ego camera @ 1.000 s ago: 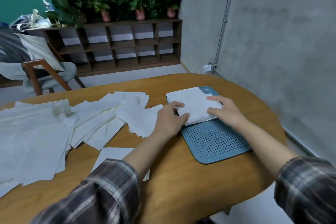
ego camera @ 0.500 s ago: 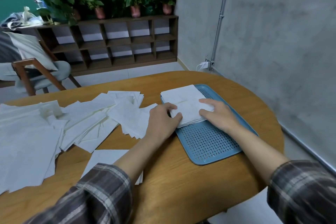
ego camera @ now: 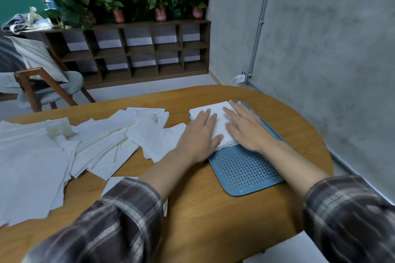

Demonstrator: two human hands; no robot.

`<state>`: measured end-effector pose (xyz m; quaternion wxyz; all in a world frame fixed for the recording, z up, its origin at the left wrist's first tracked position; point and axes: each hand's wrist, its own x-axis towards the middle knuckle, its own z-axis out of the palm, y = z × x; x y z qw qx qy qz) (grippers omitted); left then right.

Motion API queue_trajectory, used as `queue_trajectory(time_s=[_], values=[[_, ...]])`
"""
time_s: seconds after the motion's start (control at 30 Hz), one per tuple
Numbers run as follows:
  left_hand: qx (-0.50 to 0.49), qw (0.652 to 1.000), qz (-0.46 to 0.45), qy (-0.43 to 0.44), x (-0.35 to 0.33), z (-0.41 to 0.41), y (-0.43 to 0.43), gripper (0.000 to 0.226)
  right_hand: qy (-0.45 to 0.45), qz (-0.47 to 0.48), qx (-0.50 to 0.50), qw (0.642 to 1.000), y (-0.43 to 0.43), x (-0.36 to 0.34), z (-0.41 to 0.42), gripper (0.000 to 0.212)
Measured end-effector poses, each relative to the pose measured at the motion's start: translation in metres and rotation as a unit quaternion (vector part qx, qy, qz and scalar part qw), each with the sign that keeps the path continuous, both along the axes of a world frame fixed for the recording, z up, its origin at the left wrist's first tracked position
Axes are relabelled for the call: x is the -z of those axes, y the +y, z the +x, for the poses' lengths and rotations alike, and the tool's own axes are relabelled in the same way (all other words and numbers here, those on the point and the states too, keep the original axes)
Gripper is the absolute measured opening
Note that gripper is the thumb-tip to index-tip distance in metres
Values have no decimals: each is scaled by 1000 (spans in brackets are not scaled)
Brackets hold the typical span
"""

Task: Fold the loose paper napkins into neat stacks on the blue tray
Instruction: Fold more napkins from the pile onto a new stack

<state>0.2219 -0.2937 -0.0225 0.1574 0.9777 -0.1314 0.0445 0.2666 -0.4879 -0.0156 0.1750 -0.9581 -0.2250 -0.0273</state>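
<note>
Folded napkin stack (ego camera: 215, 123) sat on far end of blue tray (ego camera: 245, 168), on wooden table (ego camera: 213, 215). Left hand (ego camera: 197, 134) and right hand (ego camera: 245, 130) pressed flat on it, fingers straight. Loose napkins (ego camera: 85, 141) lay spread left of tray.

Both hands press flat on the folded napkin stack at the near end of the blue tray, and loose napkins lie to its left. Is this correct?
No: the head view shows the stack at the far end of the blue tray. The left hand and right hand press flat on it, with loose napkins to its left.
</note>
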Motion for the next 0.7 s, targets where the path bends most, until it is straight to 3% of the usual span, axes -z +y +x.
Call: queue_trajectory(time_s=[0.13,0.53,0.7], values=[[-6,993,60,97,5,6,3,77,78,-72,1,994,1,7,11,61],[-9,986,109,123,7,6,3,78,85,-78,9,993,3,20,6,59],[24,991,84,97,-16,-8,11,82,65,-94,15,993,9,-2,-2,61]])
